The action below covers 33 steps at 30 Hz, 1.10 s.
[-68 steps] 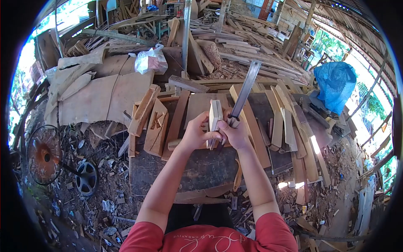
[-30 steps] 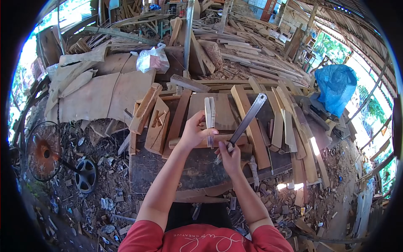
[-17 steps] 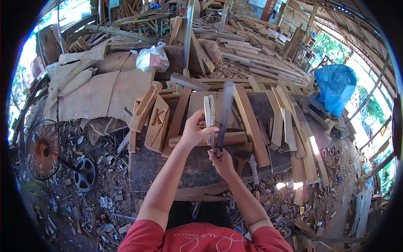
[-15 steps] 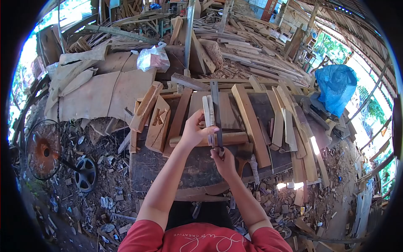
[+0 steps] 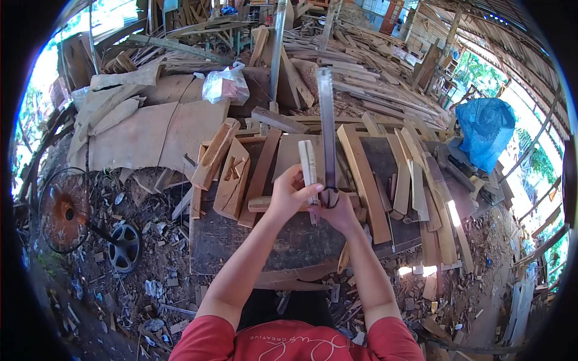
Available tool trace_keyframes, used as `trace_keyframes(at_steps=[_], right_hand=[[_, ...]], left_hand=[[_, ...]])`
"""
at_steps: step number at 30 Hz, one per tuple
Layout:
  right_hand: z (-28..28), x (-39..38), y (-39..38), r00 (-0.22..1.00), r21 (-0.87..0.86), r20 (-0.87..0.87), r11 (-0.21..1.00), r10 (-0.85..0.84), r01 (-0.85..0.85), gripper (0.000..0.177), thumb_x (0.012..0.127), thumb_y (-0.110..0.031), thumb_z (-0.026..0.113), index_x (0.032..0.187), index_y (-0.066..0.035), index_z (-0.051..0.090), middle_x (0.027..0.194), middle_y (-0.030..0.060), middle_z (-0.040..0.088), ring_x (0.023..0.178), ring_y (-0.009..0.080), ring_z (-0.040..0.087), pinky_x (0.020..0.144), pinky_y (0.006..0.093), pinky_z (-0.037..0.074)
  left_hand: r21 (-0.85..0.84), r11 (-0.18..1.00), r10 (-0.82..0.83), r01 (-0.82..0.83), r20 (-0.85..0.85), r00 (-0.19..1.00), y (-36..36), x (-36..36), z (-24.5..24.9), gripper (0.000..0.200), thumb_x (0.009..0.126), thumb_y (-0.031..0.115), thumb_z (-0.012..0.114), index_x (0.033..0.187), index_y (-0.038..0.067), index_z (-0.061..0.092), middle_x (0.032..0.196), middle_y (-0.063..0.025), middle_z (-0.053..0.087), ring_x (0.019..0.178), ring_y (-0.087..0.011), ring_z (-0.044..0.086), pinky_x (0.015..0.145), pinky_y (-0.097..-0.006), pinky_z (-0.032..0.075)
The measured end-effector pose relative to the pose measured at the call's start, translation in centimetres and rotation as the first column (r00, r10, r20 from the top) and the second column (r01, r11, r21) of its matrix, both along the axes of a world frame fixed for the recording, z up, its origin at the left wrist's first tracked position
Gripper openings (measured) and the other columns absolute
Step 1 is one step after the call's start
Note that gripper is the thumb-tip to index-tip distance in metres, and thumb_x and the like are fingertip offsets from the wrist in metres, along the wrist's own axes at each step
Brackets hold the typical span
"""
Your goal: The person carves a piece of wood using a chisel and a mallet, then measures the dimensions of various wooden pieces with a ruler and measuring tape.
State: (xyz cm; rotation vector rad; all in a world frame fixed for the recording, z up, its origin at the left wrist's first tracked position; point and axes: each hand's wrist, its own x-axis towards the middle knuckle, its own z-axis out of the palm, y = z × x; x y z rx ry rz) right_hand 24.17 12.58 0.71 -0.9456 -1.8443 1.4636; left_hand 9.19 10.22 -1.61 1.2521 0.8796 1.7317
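Note:
My left hand (image 5: 290, 195) pinches a pale slotted wood piece (image 5: 307, 162) upright, thumb across its front. Close on its right, my right hand (image 5: 338, 210) is closed around the lower end of a long, narrow, flat metal blade (image 5: 327, 120). The blade points up and away, overlapping the boards behind; its grip is hidden in my fingers. Below both hands lies a wooden bar (image 5: 260, 204) across the dark workbench (image 5: 271, 240). To the left, a wood block with a carved K-like mark (image 5: 231, 183) leans beside a hollowed block (image 5: 215, 154).
Long planks (image 5: 364, 180) and narrow strips (image 5: 415, 186) line the bench's right side. A blue plastic bag (image 5: 484, 129) hangs at the right. Beyond are a clear bag (image 5: 226, 86), a metal post (image 5: 278, 54) and stacked lumber. A wheel (image 5: 124, 248) stands lower left among scraps.
My right hand has moved up and slightly right, raising the blade so that it reaches farther above the wood piece. My left hand still holds the piece, turned slightly.

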Motion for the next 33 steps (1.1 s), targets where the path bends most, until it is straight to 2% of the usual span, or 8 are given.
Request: trace_keyframes(at_steps=[6, 8, 10, 13, 18, 22, 28, 33], right_hand=[[-2.2, 3.4, 1.5, 0.987, 0.201, 0.027, 0.968, -0.16, 0.151, 0.023, 0.068, -0.012, 0.077, 0.082, -0.003, 0.063, 0.07, 0.0029, 0.061, 0.058, 0.0114, 0.057, 0.053, 0.0261, 0.047], [-0.5, 5.7, 1.7, 0.931, 0.174, 0.145, 0.935, -0.335, 0.31, 0.03, 0.065, -0.018, 0.079, 0.086, -0.003, 0.064, 0.074, 0.0047, 0.063, 0.061, 0.0116, 0.059, 0.057, 0.026, 0.048], [2.5, 8.3, 1.9, 0.898, 0.231, 0.234, 0.918, -0.373, 0.321, 0.036, 0.065, -0.022, 0.079, 0.09, -0.001, 0.065, 0.079, 0.0086, 0.065, 0.065, 0.0145, 0.061, 0.06, 0.0287, 0.05], [1.4, 13.1, 4.7, 0.728, 0.4, 0.278, 0.764, -0.627, 0.506, 0.04, 0.065, -0.026, 0.078, 0.091, 0.001, 0.064, 0.08, 0.0117, 0.065, 0.07, 0.0201, 0.063, 0.064, 0.0336, 0.05], [0.2, 19.3, 7.7, 0.37, 0.615, 0.464, 0.594, -0.805, 0.519, 0.054, 0.062, -0.036, 0.076, 0.095, 0.003, 0.061, 0.091, 0.023, 0.063, 0.085, 0.0334, 0.062, 0.074, 0.0403, 0.049], [-1.2, 21.5, 8.4, 0.018, 0.767, 0.507, 0.461, -0.862, 0.447, 0.054, 0.062, -0.042, 0.074, 0.089, 0.003, 0.061, 0.093, 0.024, 0.061, 0.089, 0.0381, 0.059, 0.076, 0.0458, 0.047], [-2.2, 21.6, 8.1, -0.029, 0.775, 0.514, 0.45, -0.857, 0.443, 0.055, 0.064, -0.044, 0.073, 0.089, 0.002, 0.058, 0.093, 0.0232, 0.061, 0.09, 0.0384, 0.059, 0.075, 0.046, 0.047], [-1.9, 20.1, 8.0, -0.057, 0.76, 0.561, 0.486, -0.826, 0.431, 0.055, 0.066, -0.045, 0.071, 0.091, 0.002, 0.058, 0.095, 0.0232, 0.061, 0.091, 0.0381, 0.058, 0.076, 0.0457, 0.047]], left_hand=[[0.065, 0.989, -0.134, 0.133, 0.013, 0.991, -1.6, -0.6, 0.9, 0.046, 0.084, 0.011, 0.061, 0.122, -0.005, 0.041, 0.108, -0.0134, 0.057, 0.105, -0.0195, 0.053, 0.09, -0.0315, 0.041], [-0.021, 0.986, 0.155, -0.163, -0.201, 0.967, -3.9, -3.4, 2.4, 0.047, 0.086, 0.015, 0.058, 0.125, -0.005, 0.039, 0.117, -0.0163, 0.054, 0.111, -0.0266, 0.05, 0.094, -0.0337, 0.038], [-0.076, 0.89, 0.298, -0.449, -0.648, 0.701, -5.5, -8.4, 4.4, 0.048, 0.087, 0.018, 0.056, 0.125, -0.004, 0.039, 0.124, -0.0195, 0.048, 0.114, -0.0301, 0.048, 0.096, -0.0337, 0.037], [-0.084, 0.768, 0.441, -0.635, -0.649, 0.62, -5.3, -15.5, 1.1, 0.057, 0.082, 0.024, 0.061, 0.126, -0.004, 0.038, 0.129, -0.0251, 0.04, 0.119, -0.0351, 0.042, 0.098, -0.0369, 0.035], [0.211, 0.455, 0.416, -0.865, -0.909, -0.003, -2.9, -22.1, -9.4, 0.066, 0.07, 0.037, 0.069, 0.116, -0.003, 0.044, 0.117, -0.0255, 0.048, 0.112, -0.0401, 0.044, 0.099, -0.0464, 0.032], [-0.113, 0.42, 0.228, -0.901, -0.947, 0.225, -3.3, -20.9, -5.9, 0.058, 0.07, 0.039, 0.068, 0.107, -0.001, 0.048, 0.104, -0.0209, 0.057, 0.102, -0.0357, 0.053, 0.099, -0.0497, 0.031], [0.084, 0.342, 0.554, -0.936, -0.822, 0.129, -1.6, -18.4, -2.6, 0.049, 0.074, 0.042, 0.063, 0.095, -0.001, 0.052, 0.091, -0.0174, 0.062, 0.09, -0.0331, 0.059, 0.098, -0.0568, 0.026], [0.033, 0.512, 0.359, -0.858, -0.916, 0.179, -0.1, -12.4, 1.3, 0.047, 0.077, 0.043, 0.061, 0.093, 0.0, 0.051, 0.091, -0.0145, 0.06, 0.093, -0.03, 0.059, 0.103, -0.0582, 0.015]])
